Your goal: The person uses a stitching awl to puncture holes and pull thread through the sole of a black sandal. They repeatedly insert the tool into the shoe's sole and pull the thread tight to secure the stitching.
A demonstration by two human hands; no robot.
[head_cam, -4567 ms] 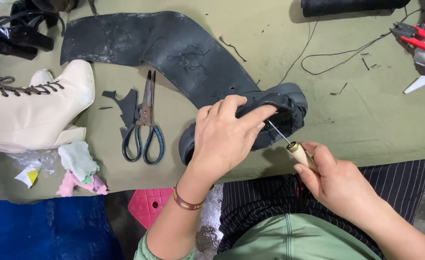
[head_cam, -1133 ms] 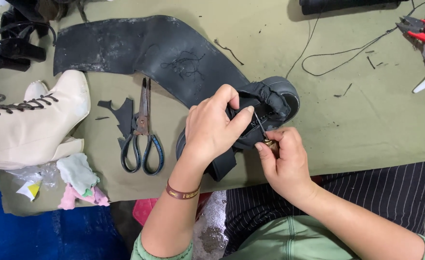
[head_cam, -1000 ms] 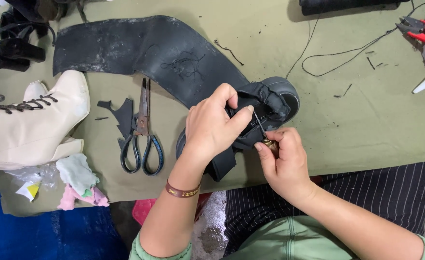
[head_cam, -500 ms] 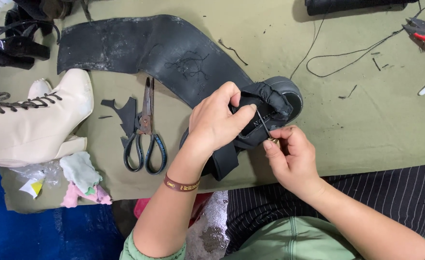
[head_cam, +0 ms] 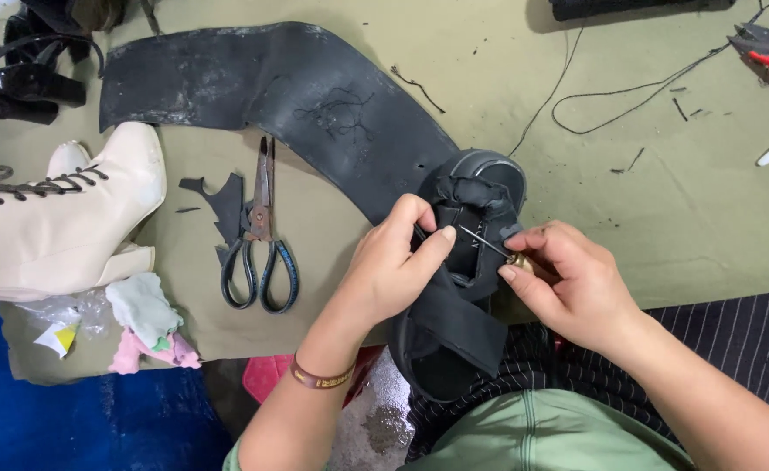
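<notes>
The soft, floppy black boot (head_cam: 454, 262) is pinched by the left hand (head_cam: 393, 266); an awl (head_cam: 489, 246) is gripped by the right hand (head_cam: 568, 283).

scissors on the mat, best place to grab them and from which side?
Probably the black loop handles of the scissors, coming from the near table edge: the handles point toward the person, the blades point away, and they lie flat and closed, with black scraps left of the blades.

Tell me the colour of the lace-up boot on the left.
Cream lace-up boot with dark laces, head view.
</notes>
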